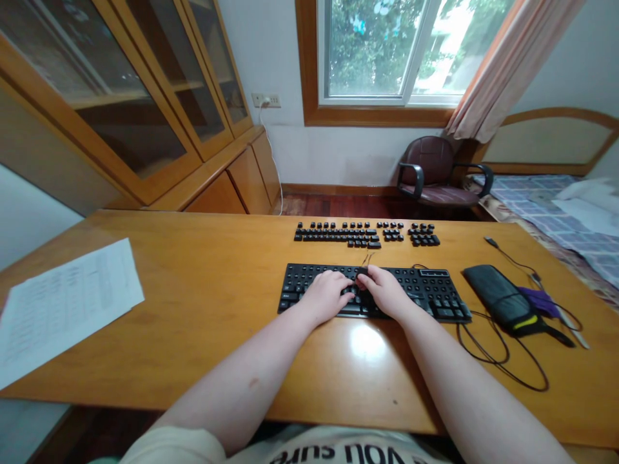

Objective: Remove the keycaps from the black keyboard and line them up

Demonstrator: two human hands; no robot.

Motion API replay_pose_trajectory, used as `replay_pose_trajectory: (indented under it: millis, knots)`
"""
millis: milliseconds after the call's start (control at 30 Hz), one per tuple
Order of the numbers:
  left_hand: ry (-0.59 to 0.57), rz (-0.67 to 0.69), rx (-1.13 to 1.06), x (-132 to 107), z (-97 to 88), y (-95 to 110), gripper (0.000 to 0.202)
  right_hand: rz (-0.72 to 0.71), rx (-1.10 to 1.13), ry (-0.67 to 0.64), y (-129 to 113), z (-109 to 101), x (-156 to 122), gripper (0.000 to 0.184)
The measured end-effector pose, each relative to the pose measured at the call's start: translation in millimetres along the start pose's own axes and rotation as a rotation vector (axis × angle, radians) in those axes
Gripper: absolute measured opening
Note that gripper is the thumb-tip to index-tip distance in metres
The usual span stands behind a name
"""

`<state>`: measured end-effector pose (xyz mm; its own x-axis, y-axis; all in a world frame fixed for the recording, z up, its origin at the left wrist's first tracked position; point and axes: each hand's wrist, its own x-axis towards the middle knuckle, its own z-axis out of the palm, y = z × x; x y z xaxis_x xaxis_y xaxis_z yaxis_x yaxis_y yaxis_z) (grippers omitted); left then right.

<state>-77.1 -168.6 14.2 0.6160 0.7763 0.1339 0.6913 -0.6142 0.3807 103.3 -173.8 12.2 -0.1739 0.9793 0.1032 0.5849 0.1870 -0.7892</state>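
Observation:
A black keyboard [435,291] lies on the wooden desk [203,303] in front of me. My left hand [325,295] rests on its middle keys with fingers curled. My right hand [384,290] sits beside it, fingertips pinched at a key near the keyboard's centre; a thin wire tool seems to stick up between the hands. Behind the keyboard, loose black keycaps [363,234] are laid out in rows in a keyboard pattern.
A printed paper sheet [62,306] lies at the desk's left edge. A black pouch [503,299] with a purple item and black cables [503,361] sits to the right. Beyond the desk are a wooden cabinet [145,116], a chair [435,171], a bed and a window.

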Motion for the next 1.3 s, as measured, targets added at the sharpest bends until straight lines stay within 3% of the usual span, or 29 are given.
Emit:
replay_pose_trajectory:
  millis: [167,367,467,700,1300]
  knots:
    - [0.005,0.012,0.005,-0.8,-2.4,1.6,0.024,-0.215,-0.193,-0.063,-10.2,-3.2,-11.5,0.017]
    - [0.012,-0.016,0.001,-0.5,-2.3,8.6,0.024,-0.432,-0.414,-0.079,-1.0,0.2,-23.5,0.019]
    - [0.049,-0.012,0.002,1.4,2.2,8.4,0.021,-0.394,-0.483,-0.014,2.1,3.9,-22.5,0.021]
    - [0.057,-0.001,-0.063,5.2,9.1,0.1,0.021,-0.137,-0.46,0.039,1.1,1.8,-19.0,0.021]
    - [0.062,0.018,-0.088,7.7,12.1,-4.5,0.023,0.062,-0.341,0.016,-9.0,-0.3,-15.1,0.018]
